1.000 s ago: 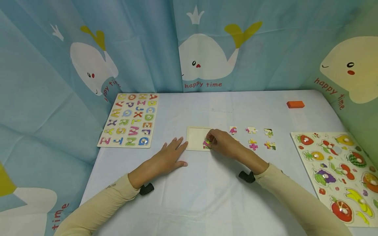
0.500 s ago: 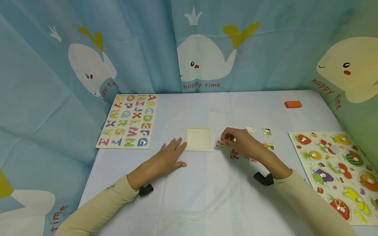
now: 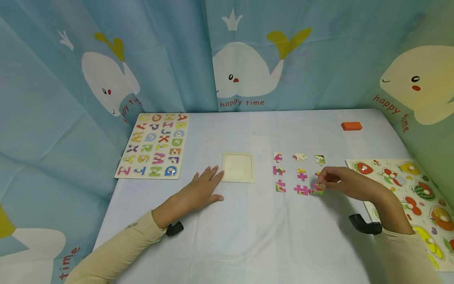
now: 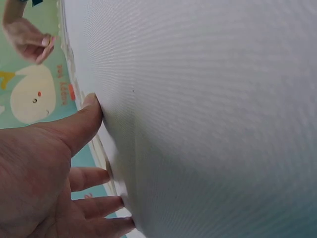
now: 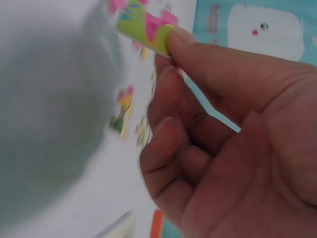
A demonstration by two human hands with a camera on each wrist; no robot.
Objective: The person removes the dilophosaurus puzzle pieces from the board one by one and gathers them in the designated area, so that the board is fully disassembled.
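My right hand pinches a pink and green jigsaw puzzle piece between thumb and fingers, at the lower right of a group of loose pieces. In the right wrist view that puzzle piece shows its printed face, tilted at the thumb tip. My left hand lies with spread, straight fingers on the table, its fingertips at the left edge of a square wooden puzzle tray. The tray's recess is bare. Other pieces, such as a pink one, lie in rows between the tray and my right hand.
An alphabet board lies at the far left of the table. Partly under my right forearm is a fruit board. An orange block sits at the back right. A whale-print curtain encloses the table.
My right hand has moved right from the tray. The piece it carried now lies in the left column of pieces, and it pinches another at lower right. The left hand stays in place.
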